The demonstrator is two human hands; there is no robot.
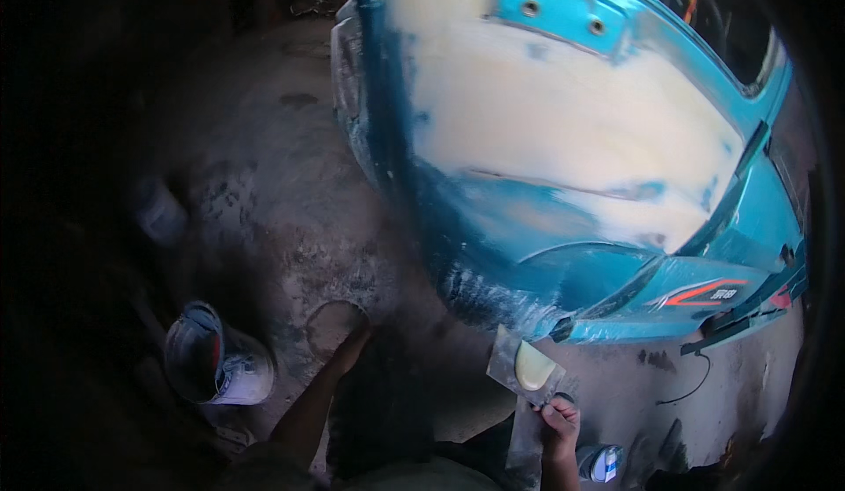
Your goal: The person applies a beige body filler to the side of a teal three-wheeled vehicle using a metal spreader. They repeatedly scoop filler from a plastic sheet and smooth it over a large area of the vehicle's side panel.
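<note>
My right hand (561,422) is closed, thumb on top, on the edge of a flat grey putty board (502,357). A rounded dollop of pale yellow filler (533,366) lies on the board. Below it, a narrow grey strip (525,438) runs beside my wrist; whether it belongs to the board I cannot tell. My left hand (352,343) hangs low on the left in shadow, its fingers too dark to make out. In front stands a teal vehicle body panel (563,271), widely coated with cream filler (546,104). The board is near the panel's lower edge.
A whitish bucket (246,381) with a dark inside stands at the lower left; another pale container (160,212) is farther back. A small tin (603,463) sits on the floor right of my right arm. A thin cable (695,390) curves below the vehicle's edge.
</note>
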